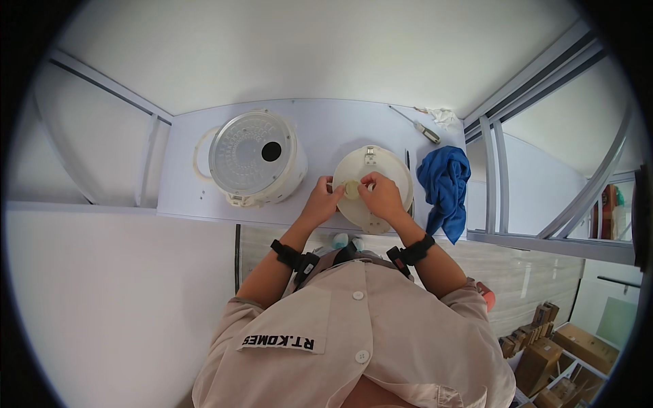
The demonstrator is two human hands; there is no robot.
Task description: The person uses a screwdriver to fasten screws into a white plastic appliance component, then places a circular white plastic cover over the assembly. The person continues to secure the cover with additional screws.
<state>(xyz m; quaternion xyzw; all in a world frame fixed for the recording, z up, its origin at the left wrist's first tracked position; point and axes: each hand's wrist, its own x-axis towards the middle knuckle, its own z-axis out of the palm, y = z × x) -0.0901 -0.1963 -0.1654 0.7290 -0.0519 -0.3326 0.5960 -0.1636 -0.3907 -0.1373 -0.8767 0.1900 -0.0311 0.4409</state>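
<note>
A round cream-white lid [393, 166] with a metal hinge or latch piece at its far edge lies on the white table in front of me. At its middle is a small pale yellowish round piece [352, 190]. My left hand [324, 201] grips this piece from the left, thumb and fingers closed at its rim. From the right, my right hand [381, 195] pinches the same piece between thumb and bent fingers. The fingertips partly cover it, so I cannot tell whether it is attached to the lid.
Left of the lid stands a white pot-shaped appliance body [291, 166] with a grey disc on top and a carrying handle. A screwdriver [425, 131], crumpled white tissue [445, 118] and blue cloth [445, 182] lie at the right. Cardboard boxes [539, 360] stand beyond the table, lower right.
</note>
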